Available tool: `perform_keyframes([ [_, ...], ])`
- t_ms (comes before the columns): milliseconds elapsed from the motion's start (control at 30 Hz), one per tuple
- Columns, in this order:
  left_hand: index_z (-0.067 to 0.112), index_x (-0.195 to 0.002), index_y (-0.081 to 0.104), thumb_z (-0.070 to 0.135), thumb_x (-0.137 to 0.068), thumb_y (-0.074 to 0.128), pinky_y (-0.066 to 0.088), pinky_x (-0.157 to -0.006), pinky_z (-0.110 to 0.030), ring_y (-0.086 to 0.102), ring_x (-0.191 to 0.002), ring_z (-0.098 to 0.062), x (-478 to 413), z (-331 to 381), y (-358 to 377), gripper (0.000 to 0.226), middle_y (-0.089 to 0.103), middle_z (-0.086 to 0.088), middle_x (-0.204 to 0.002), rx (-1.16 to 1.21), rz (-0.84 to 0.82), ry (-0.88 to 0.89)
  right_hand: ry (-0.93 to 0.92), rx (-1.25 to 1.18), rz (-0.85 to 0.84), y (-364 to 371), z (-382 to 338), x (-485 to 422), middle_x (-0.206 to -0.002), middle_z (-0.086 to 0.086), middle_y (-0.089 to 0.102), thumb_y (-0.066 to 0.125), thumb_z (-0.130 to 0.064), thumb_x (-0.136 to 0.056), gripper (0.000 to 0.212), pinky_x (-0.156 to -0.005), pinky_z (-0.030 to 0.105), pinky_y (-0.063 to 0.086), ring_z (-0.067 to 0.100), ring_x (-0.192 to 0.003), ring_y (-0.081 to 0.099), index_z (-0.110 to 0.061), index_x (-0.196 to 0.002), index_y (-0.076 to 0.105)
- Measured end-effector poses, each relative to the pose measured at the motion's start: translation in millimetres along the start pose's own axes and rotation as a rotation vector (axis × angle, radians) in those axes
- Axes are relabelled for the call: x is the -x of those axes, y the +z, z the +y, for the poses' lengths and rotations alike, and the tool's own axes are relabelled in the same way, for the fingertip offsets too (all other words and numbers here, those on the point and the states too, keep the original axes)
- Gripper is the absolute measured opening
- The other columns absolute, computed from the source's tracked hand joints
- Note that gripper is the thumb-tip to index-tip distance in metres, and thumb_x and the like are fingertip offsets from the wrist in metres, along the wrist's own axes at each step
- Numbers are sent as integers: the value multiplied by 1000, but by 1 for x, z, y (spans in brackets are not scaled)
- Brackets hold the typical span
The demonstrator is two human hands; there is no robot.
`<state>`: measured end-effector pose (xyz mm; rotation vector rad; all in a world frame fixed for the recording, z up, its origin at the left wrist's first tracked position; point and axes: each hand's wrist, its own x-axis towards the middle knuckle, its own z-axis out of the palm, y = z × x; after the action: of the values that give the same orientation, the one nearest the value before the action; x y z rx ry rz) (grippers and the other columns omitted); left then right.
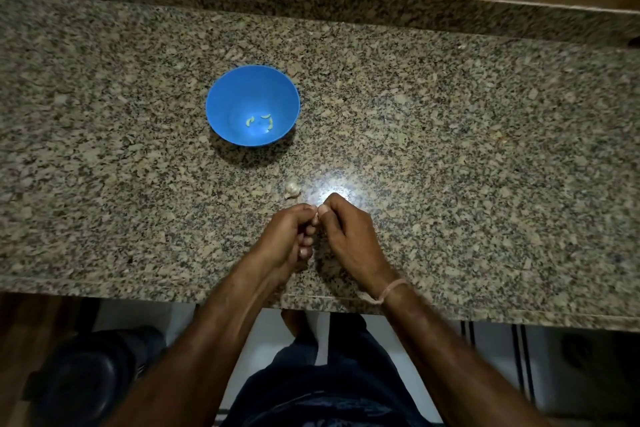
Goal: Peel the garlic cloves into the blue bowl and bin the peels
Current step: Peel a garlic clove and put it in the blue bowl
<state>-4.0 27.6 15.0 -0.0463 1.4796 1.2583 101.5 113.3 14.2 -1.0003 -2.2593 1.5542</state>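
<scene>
Left hand (289,236) and right hand (348,236) pinch one clove (315,217) (mostly hidden). Loose garlic (291,190) lies between them and the blue bowl (221,94).

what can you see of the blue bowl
The blue bowl is round, plain and smooth, plastic by the look, standing upright and open on the speckled granite counter. Three small pale peeled cloves lie at its bottom. Nothing else touches it: the left hand and right hand pinch a garlic clove nearer the counter's edge.
</scene>
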Motion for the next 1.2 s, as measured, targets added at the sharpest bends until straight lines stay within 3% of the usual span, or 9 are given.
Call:
perform_keyframes([
  [100,19,-76,50,20,-106,48,29,-52,-29,38,-57,-10,6,-3,0,30,44,3,-66,-357,128,309,21,-16,-3,-1,2,-4,-70,-6,49,52,-19,-109,28,-58,16,33,3,-62,39,-6,-84,54],
  [200,14,-82,48,17,-107,49,31,-56,-21,41,-63,-7,12,-10,2,26,47,7,-69,-721,313,689,354,-484,-128,1,-6,-4,-71,-4,50,52,-21,-108,28,-62,22,39,9,-68,44,-9,-83,55],
  [400,20,-76,50,21,-106,44,17,-49,-26,30,-53,-11,-1,0,-5,30,40,4,-63,3,-3,-46,-61,87,28,6,5,-1,-71,-5,48,49,-19,-110,27,-58,17,31,5,-62,39,-10,-85,51],
  [600,15,-82,45,14,-106,49,30,-55,-16,39,-61,-2,10,-18,0,25,44,9,-69,-797,381,701,366,-484,-128,9,-1,-4,-73,0,49,50,-22,-109,27,-62,26,38,12,-69,43,-10,-86,53],
  [800,17,-74,47,20,-106,43,23,-38,-19,30,-46,-7,8,-1,4,32,36,4,-59,-54,43,23,-31,30,18,8,9,0,-73,-3,58,52,-19,-109,24,-58,15,35,3,-63,47,-10,-87,57],
  [933,19,-72,48,23,-108,48,30,-47,-18,38,-53,-2,17,-6,7,36,45,10,-62,-453,231,370,134,-210,1,7,14,-1,-77,3,63,58,-27,-107,26,-70,28,46,9,-73,56,-10,-88,64],
  [1000,20,-72,50,23,-107,49,28,-48,-23,36,-52,-6,16,-4,5,35,43,9,-60,-315,142,314,196,-328,5,7,16,3,-85,11,70,60,-29,-106,25,-77,41,55,18,-81,65,-9,-91,68],
  [1100,19,-73,52,23,-106,49,26,-50,-27,34,-55,-10,14,-4,3,33,41,3,-63,-274,95,229,192,-307,-8,7,14,6,-80,3,67,59,-28,-106,27,-72,33,51,13,-76,61,-8,-89,65],
  [1200,17,-79,47,24,-108,48,29,-53,-24,38,-58,-8,16,-14,4,30,47,6,-66,-751,253,535,261,-276,-37,7,7,4,-73,-2,53,54,-27,-108,30,-64,26,40,9,-67,47,-12,-83,58],
])
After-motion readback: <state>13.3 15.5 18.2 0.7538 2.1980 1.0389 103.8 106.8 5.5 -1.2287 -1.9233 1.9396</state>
